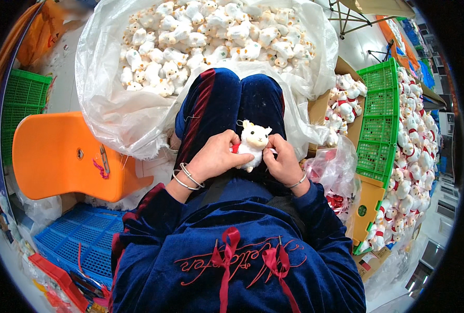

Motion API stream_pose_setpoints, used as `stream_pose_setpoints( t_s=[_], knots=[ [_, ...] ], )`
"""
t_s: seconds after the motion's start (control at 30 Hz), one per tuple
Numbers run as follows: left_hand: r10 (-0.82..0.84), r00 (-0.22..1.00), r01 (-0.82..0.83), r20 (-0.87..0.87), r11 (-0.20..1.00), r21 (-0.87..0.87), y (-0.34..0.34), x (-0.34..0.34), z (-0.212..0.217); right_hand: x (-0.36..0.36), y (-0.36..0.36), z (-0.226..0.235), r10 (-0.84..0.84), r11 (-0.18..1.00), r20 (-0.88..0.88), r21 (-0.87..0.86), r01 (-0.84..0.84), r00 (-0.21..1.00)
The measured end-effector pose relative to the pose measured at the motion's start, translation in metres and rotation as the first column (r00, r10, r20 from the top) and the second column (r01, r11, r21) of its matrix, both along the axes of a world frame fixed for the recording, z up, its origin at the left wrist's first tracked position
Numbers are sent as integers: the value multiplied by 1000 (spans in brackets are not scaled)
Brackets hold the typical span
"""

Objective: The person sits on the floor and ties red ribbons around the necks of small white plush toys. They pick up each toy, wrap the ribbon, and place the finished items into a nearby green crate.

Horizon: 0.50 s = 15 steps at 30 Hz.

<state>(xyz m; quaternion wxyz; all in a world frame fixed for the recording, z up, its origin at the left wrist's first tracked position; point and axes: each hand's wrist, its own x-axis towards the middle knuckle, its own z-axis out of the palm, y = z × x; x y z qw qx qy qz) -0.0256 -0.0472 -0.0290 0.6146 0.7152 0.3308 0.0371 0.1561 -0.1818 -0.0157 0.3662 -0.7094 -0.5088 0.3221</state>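
Over my lap, a small white plush animal point(255, 141) with pointed ears, dark eyes and a thin loop on its head is held upright, facing up toward me. My left hand point(221, 154) is closed round its left side, thumb across its belly. A bit of red ribbon point(235, 148) shows between those fingers and the toy. My right hand point(284, 163) is closed at the toy's other side, thumb and forefinger pinched against it. Whatever lies under those fingertips is mostly hidden.
A large clear plastic bag point(98, 112) full of white plush animals lies ahead of my knees. An orange chair point(49, 151) with small snips point(104, 159) stands left, above a blue crate point(80, 235). To the right are a cardboard box point(319, 109) and green crate point(376, 125) beside red-scarfed plush animals.
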Motion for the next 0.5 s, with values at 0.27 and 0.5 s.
stream_pose_setpoints(
  t_s=[0.27, 0.5],
  knots=[
    [-8, 1000, 4, 19, 980, 200, 9, -1, -2, -10, 7, 0, -41, 975, 145, 222, 8, 989],
    [-279, 955, 293, -102, 939, 180, 42, -13, 14, -14, 14, -2, 9, 985, 86, 170, -23, 996]
  ],
)
